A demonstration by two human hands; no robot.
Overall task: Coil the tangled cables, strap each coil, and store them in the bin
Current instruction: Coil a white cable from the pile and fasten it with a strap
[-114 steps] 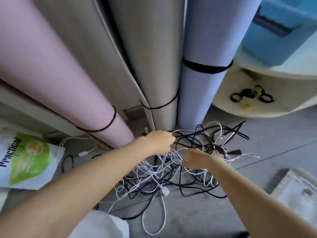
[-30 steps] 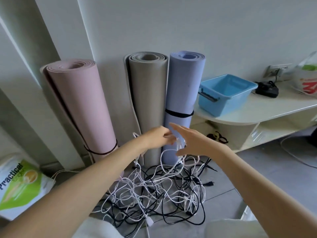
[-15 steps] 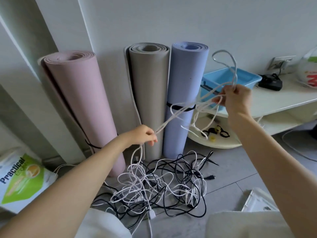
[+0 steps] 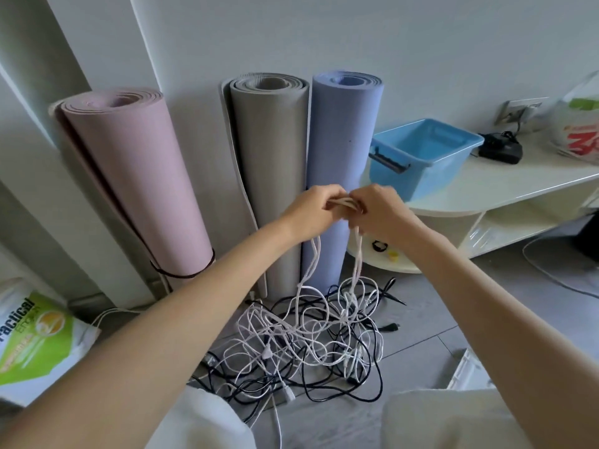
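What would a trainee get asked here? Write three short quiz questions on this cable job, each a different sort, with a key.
1. True or false: both hands grip the white cable.
2. The blue bin is: A) on the floor, B) on the white shelf unit, C) on a mat.
3. Fill in: the tangled cables on the floor are white and ____.

Key
1. True: left hand and right hand meet around its loops.
2. B
3. black

Both forearms are bare, with no sleeves showing. The left hand [image 4: 311, 205] and right hand [image 4: 377, 207] wear nothing. Pale off-white trousers [image 4: 447, 419] cover both knees.
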